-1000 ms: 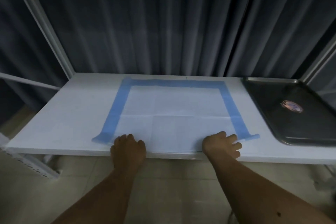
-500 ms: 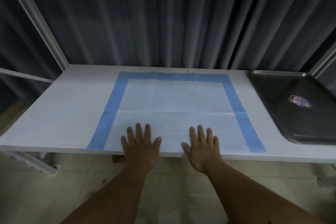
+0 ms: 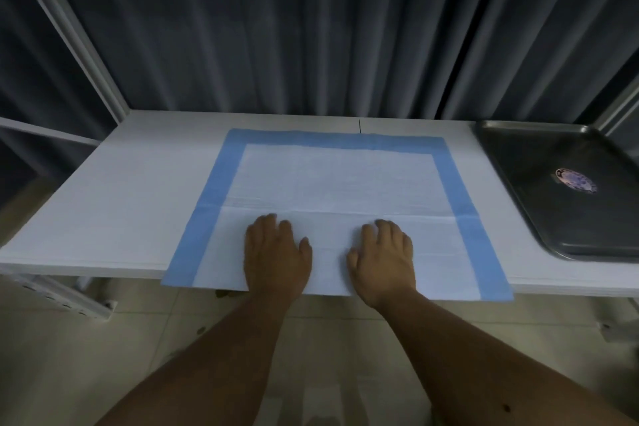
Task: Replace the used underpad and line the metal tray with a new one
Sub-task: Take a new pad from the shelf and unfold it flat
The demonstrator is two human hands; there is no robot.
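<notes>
A white underpad (image 3: 337,180) with a blue border lies unfolded and flat on the white table (image 3: 131,197); its near edge hangs slightly over the table's front edge. My left hand (image 3: 276,252) and my right hand (image 3: 383,256) rest palm down side by side on the pad's near half, fingers pointing away, holding nothing. A dark metal tray (image 3: 539,190) sits on the table at the right, apart from the pad, bare except for a round sticker (image 3: 575,180).
Dark pleated curtains (image 3: 311,28) hang right behind the table. White metal frame bars (image 3: 69,31) run at the left and far right. A tiled floor (image 3: 69,356) lies below the table's front edge.
My hands let go of the pad's near corners, came together toward the middle, opened flat on the pad and slid forward. The pad now lies flat with its near edge past the table.
</notes>
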